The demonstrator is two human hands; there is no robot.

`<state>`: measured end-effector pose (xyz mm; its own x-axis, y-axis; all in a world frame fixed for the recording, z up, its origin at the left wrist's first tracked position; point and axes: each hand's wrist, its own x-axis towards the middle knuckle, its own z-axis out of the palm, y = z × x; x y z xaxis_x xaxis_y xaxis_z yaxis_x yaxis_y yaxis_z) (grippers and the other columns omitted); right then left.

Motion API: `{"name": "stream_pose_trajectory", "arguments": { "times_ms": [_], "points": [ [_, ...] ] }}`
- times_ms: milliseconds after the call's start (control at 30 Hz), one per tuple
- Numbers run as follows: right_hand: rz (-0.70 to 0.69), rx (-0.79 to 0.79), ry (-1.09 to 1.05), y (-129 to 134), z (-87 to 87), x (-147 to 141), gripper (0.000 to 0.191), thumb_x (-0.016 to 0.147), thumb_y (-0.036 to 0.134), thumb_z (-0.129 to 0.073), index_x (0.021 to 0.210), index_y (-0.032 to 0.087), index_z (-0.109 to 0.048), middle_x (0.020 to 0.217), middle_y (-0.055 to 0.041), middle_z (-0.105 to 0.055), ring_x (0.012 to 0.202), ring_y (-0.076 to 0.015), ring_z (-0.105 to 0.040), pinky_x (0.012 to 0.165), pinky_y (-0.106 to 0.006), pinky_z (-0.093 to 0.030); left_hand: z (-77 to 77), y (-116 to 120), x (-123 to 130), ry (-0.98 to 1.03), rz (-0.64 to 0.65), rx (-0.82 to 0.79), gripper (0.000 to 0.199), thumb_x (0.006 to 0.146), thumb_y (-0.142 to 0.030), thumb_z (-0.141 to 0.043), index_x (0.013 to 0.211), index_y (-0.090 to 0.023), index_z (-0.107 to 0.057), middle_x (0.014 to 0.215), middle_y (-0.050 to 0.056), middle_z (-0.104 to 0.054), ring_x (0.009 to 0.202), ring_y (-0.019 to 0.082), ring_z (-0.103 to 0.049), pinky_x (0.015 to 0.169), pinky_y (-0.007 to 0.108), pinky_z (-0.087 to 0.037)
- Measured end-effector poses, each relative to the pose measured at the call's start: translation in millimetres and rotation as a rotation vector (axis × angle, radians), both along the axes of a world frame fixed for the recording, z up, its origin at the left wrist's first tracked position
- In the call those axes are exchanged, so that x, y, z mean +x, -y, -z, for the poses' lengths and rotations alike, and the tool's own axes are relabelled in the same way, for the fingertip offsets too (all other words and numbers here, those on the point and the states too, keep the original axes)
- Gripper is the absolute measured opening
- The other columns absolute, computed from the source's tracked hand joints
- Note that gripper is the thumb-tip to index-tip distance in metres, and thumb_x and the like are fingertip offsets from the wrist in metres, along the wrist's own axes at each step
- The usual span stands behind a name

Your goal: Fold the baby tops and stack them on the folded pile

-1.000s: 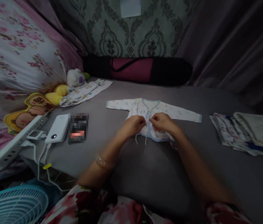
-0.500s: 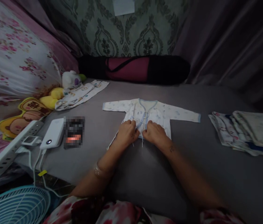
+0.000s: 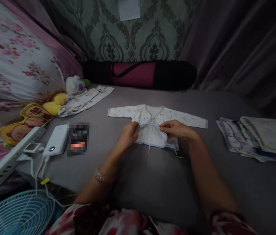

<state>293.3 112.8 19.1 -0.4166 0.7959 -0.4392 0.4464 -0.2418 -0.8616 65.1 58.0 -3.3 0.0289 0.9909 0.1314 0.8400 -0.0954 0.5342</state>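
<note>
A small white baby shirt (image 3: 150, 114) with blue trim lies on the grey bed surface, its two sleeves spread out to the sides. My left hand (image 3: 129, 132) is closed at the shirt's left front, pinching a thin tie string. On the right front, my right hand (image 3: 173, 128) pinches the other end of the string, its fingertips against the blue-edged cloth. The string runs across between both hands. Below them the lower hem shows, with thin ties hanging onto the bed.
Folded clothes (image 3: 265, 137) lie at the right. At the left are a white power bank (image 3: 56, 140), a power strip (image 3: 12, 155), plush toys (image 3: 52, 106) and printed cloth (image 3: 86, 99). A long black and red bag (image 3: 133, 75) lies behind; a blue fan (image 3: 17, 212) stands front left.
My hands have moved apart, the right one outward to the right. The string is now stretched between them, and more of the shirt's lower front and hem shows.
</note>
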Motion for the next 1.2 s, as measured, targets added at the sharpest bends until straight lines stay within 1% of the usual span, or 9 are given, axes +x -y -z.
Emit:
{"name": "stream_pose_trajectory", "arguments": {
  "times_ms": [133, 300, 533, 667, 767, 900, 1000, 1067, 1200],
  "points": [
    [0.127, -0.155, -0.289, -2, -3.8, 6, 0.01, 0.08, 0.021, -0.067, 0.089, 0.018, -0.07, 0.082, -0.0031, -0.07, 0.066, -0.0109, -0.061, 0.063, -0.021, -0.051, -10.9, -3, 13, 0.123, -0.015, -0.114, 0.024, 0.092, -0.026, -0.046, 0.092, -0.014, -0.067, 0.08, 0.005, -0.067, 0.074, 0.015, -0.059, 0.069, 0.025, -0.04],
    [0.174, -0.206, -0.427, 1, -12.3, 0, 0.014, 0.082, 0.014, -0.064, 0.095, 0.019, -0.068, 0.083, -0.0026, -0.069, 0.063, -0.009, -0.06, 0.059, -0.019, -0.05, -23.8, -4, 30, -0.033, -0.028, -0.155, 0.023, 0.093, -0.027, -0.046, 0.097, -0.018, -0.067, 0.094, 0.007, -0.07, 0.093, 0.022, -0.06, 0.081, 0.033, -0.04],
    [0.208, -0.139, -0.386, 8, -16.8, -17, 0.015, 0.085, 0.015, -0.059, 0.1, 0.018, -0.06, 0.072, 0.0008, -0.062, 0.059, -0.0094, -0.057, 0.056, -0.02, -0.05, -16.9, 4, 53, -0.162, 0.1, -0.198, 0.025, 0.097, -0.023, -0.033, 0.105, -0.016, -0.056, 0.102, 0.011, -0.067, 0.097, 0.022, -0.062, 0.078, 0.03, -0.042],
    [0.205, -0.021, -0.253, 15, -12.9, -34, 0.017, 0.086, 0.015, -0.056, 0.103, 0.016, -0.058, 0.063, 0.0042, -0.056, 0.054, -0.0097, -0.054, 0.051, -0.02, -0.047, -7.3, 16, 66, -0.297, 0.157, -0.191, 0.024, 0.091, -0.014, -0.038, 0.109, -0.011, -0.054, 0.107, 0.014, -0.062, 0.1, 0.025, -0.059, 0.08, 0.034, -0.044],
    [0.183, 0.061, -0.136, 19, -7.1, -44, 0.021, 0.086, 0.014, -0.053, 0.107, 0.014, -0.059, 0.063, 0.0034, -0.058, 0.053, -0.009, -0.053, 0.049, -0.019, -0.044, -8.1, 34, 70, -0.39, 0.215, -0.149, 0.026, 0.091, -0.023, -0.044, 0.11, -0.009, -0.055, 0.113, 0.017, -0.058, 0.106, 0.03, -0.055, 0.086, 0.041, -0.045],
    [0.138, 0.076, -0.057, 21, 5.3, -50, 0.024, 0.088, 0.011, -0.049, 0.108, 0.014, -0.061, 0.084, -0.0042, -0.068, 0.061, -0.009, -0.059, 0.052, -0.018, -0.046, -11.3, 62, 61, -0.337, 0.4, -0.041, 0.034, 0.092, -0.037, -0.048, 0.113, -0.012, -0.055, 0.119, 0.016, -0.057, 0.118, 0.029, -0.049, 0.107, 0.05, -0.031],
    [0.033, 0.065, -0.036, 21, 7.1, -48, 0.021, 0.087, 0.013, -0.051, 0.103, 0.014, -0.065, 0.09, -0.0066, -0.071, 0.069, -0.012, -0.064, 0.054, -0.019, -0.049, -11.2, 74, 43, -0.18, 0.534, 0.04, 0.026, 0.092, -0.034, -0.049, 0.112, -0.018, -0.057, 0.122, 0.01, -0.058, 0.12, 0.023, -0.05, 0.113, 0.047, -0.024],
    [-0.014, 0.065, -0.037, 20, 0.7, -40, 0.019, 0.087, 0.015, -0.053, 0.1, 0.014, -0.066, 0.091, -0.0074, -0.071, 0.072, -0.0134, -0.065, 0.055, -0.019, -0.05, -8.9, 74, 26, -0.088, 0.487, 0.058, 0.02, 0.092, -0.031, -0.049, 0.106, -0.021, -0.06, 0.116, 0.007, -0.062, 0.111, 0.02, -0.056, 0.107, 0.042, -0.034],
    [0.097, 0.185, -0.003, 18, -13.8, -6, 0.017, 0.087, 0.018, -0.053, 0.098, 0.015, -0.065, 0.095, -0.0087, -0.072, 0.073, -0.013, -0.066, 0.058, -0.02, -0.05, 5.6, 64, -17, -0.081, 0.166, 0.15, 0.022, 0.089, -0.029, -0.053, 0.108, -0.019, -0.059, 0.105, 0.009, -0.064, 0.099, 0.023, -0.059, 0.088, 0.039, -0.045]
  ]
}}
